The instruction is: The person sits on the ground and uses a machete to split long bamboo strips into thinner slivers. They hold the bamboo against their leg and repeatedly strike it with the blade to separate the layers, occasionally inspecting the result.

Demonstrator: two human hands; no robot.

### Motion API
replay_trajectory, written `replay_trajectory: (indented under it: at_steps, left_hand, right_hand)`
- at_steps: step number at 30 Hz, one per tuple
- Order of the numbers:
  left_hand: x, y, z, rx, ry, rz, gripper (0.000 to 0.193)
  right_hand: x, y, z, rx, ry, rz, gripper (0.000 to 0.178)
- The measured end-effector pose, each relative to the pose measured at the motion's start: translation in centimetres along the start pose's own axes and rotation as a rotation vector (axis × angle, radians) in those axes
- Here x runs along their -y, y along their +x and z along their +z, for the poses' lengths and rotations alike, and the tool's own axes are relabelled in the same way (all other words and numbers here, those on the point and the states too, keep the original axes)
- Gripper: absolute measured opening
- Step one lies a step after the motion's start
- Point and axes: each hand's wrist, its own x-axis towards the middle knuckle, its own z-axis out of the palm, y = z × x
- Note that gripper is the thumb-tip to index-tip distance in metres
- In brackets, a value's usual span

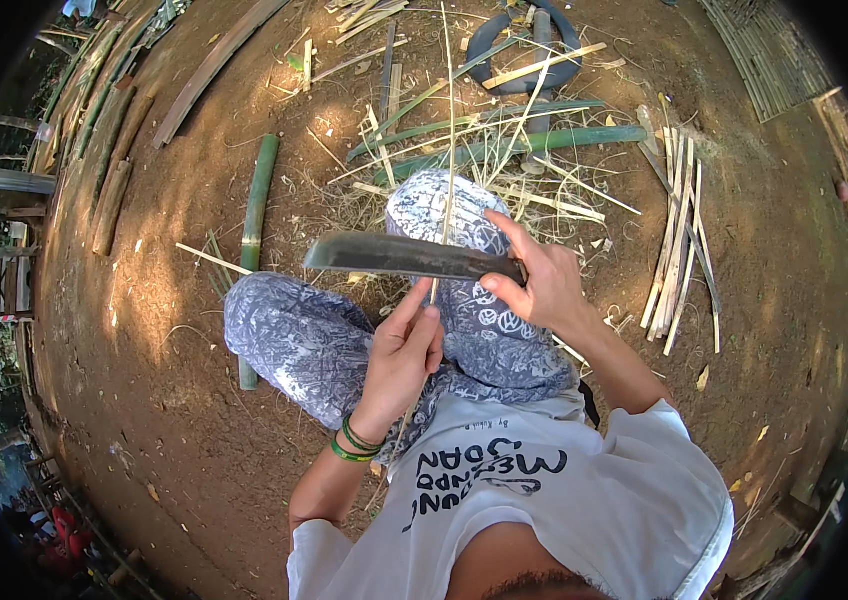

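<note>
A long, thin bamboo strip [450, 130] runs from near my lap up past my knees. My left hand [404, 350], with green bands on its wrist, pinches it between thumb and fingers. My right hand [547, 285] grips a machete [394, 256] at the handle end; the handle is mostly hidden by the hand. The dark blade lies sideways over my patterned trousers [294, 335], its broad tip pointing left. It crosses the strip just above my left fingertips. Whether the edge touches the strip, I cannot tell.
Ahead lie split green bamboo [584, 138], shavings and a black rubber ring [569, 70]. A green bamboo pole [259, 200] lies left, a pile of pale strips [682, 240] right. Logs [112, 200] line the far left; a slatted panel [769, 55] is far right.
</note>
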Motion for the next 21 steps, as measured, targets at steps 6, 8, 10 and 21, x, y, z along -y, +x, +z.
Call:
replay_trajectory:
  at_steps: [6, 8, 10, 21]
  left_hand:
    - [0.6, 0.2, 0.9, -0.044, 0.109, 0.106, 0.052]
    - [0.4, 0.2, 1.0, -0.057, 0.127, 0.106, 0.052]
    - [0.1, 0.0, 1.1, -0.077, 0.194, 0.104, 0.052]
    - [0.2, -3.3, -0.8, -0.094, 0.587, 0.375, 0.034]
  right_hand:
    - [-0.2, 0.0, 0.2, 0.058, 0.005, 0.019, 0.079]
    - [-0.3, 0.0, 0.2, 0.036, 0.089, 0.04, 0.082]
    - [0.1, 0.3, -0.2, 0.009, 0.192, 0.051, 0.083]
    - [-0.1, 8.1, -6.2, -0.353, 1.049, 0.367, 0.032]
